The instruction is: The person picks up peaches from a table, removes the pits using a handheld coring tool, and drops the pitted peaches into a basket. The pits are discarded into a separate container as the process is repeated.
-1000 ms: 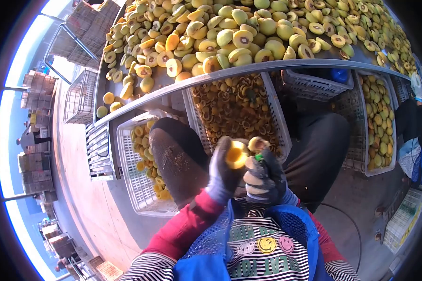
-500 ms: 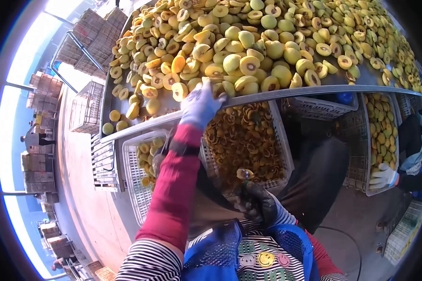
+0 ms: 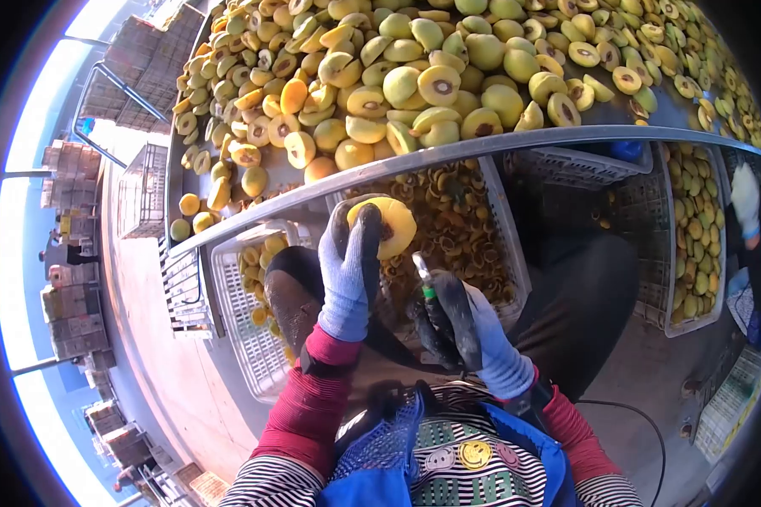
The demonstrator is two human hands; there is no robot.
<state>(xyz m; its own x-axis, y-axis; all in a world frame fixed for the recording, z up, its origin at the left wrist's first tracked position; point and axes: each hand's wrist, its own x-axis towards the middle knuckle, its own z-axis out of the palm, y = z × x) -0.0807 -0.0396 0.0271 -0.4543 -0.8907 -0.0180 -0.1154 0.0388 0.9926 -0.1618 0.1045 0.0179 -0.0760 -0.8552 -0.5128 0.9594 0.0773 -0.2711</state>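
In my gloved left hand (image 3: 345, 270) is a halved yellow peach (image 3: 397, 230), its cut face with the brown pit area partly covered by my fingers. My gloved right hand (image 3: 458, 325) is closed around a small pitting tool (image 3: 424, 277) with a shiny metal tip and a green band. The tip points up toward the peach, a short gap away from it. Beneath both hands, brown pit scraps (image 3: 461, 232) fill a white crate (image 3: 509, 241). Many peach halves (image 3: 440, 84) lie heaped on the metal table beyond.
The table's metal rim (image 3: 482, 145) crosses just past my hands. A white crate (image 3: 245, 359) with peach halves stands left of my knee; another crate of peaches (image 3: 693, 228) is at right. A co-worker's gloved hand (image 3: 745, 198) shows beyond it. A black cable (image 3: 651, 422) lies on the floor.
My left hand has come back from the heap on the table with a peach half in it. My right hand has risen with the tool, and the piece at its tip is gone.
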